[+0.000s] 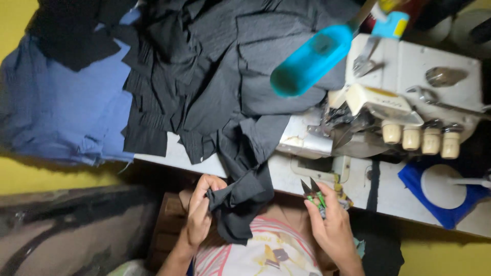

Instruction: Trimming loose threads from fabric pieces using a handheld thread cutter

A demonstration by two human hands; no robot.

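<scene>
The left hand [198,212] is pinching a folded edge of black crinkled fabric [240,199] that is hanging off the bench [388,197] into the lap. The right hand [332,225] is gripping green-handled thread snips [313,193], blades pointing away. Judgement: keeping the cloth taut and the points clear of the weave suits clean trimming. Beyond the hands, limp black pieces [215,76] are heaping beside a hard white overlock machine [409,97] with cream knobs; blue cloth [61,107] is lying left.
</scene>
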